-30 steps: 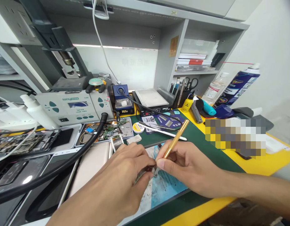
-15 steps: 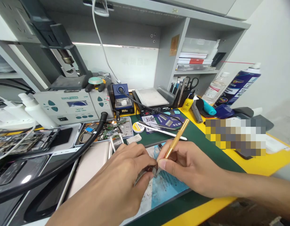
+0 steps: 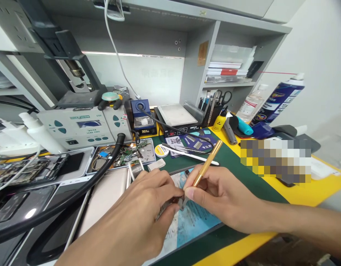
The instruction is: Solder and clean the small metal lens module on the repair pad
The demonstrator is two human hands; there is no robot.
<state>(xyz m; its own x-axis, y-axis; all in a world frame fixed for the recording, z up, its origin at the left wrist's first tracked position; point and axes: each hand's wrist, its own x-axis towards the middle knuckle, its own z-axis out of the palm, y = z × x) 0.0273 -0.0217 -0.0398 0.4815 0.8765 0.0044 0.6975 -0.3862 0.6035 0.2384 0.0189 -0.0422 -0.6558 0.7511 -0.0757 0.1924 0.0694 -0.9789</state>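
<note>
My right hand [image 3: 224, 197] grips a slim gold pen-shaped tool [image 3: 207, 164] like a pencil, its handle slanting up to the right. The tool's working end points down beside my left fingertips, too small to make out clearly. With thumb and forefinger, my left hand [image 3: 150, 208] pinches a small dark and metallic part [image 3: 179, 200], mostly hidden by the fingers. Both hands nearly touch over a worn blue and white work pad [image 3: 196, 225]. Beneath the pad lies a green mat [image 3: 242, 181].
A black hose [image 3: 84, 194] arcs over phones at left. Behind are a tray of circuit boards [image 3: 131, 152], a white stylus-like stick [image 3: 195, 157], a soldering station [image 3: 144, 123] and a flat heating plate [image 3: 177, 115]. A yellow bottle [image 3: 220, 121] and spray can [image 3: 281, 99] stand right.
The view has shifted very slightly. Both hands keep nearly the same pose, with the gold tool still at the small part.
</note>
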